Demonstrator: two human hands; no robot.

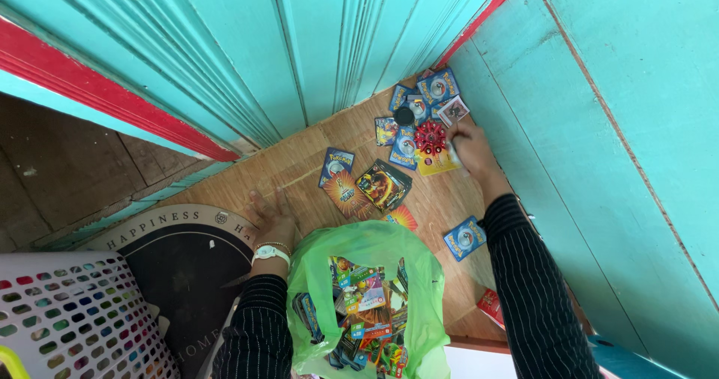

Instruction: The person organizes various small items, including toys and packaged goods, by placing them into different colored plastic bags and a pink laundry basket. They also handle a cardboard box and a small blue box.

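Basket first, at the lower left of the frame: a white plastic laundry basket (75, 311) with a holed wall, and beside it a dark round mat (187, 263) on the floor. Moving right, my left hand (271, 216) lies flat on the wooden floor (299, 154), fingers spread and loose, gripping nothing; a pale watch (270, 254) sits on that wrist.

Centre bottom, the green plastic bag (367, 244) gapes open, stuffed with colourful cards. Thin film, soft and floppy; I judge it would sag if lifted by one edge, so both sides of the mouth are the place to take it.

Above it, a loose stack of cards (383, 185) sits near a single blue-backed card (336, 162). I read these as light, stiff, slick and easily bent; lying flat on the boards, each wants a fingernail under one edge or a slide to lift it.

Upper right of centre, more cards fan out in the corner by the turquoise wall (599, 124), with a red spiky toy (430, 136) among them. My right hand (470, 145) rests there, fingers curled down onto a yellow card (437, 162); whether they pinch it or merely press it, I cannot tell. One more blue card (465, 237) lies alone beside my right sleeve.
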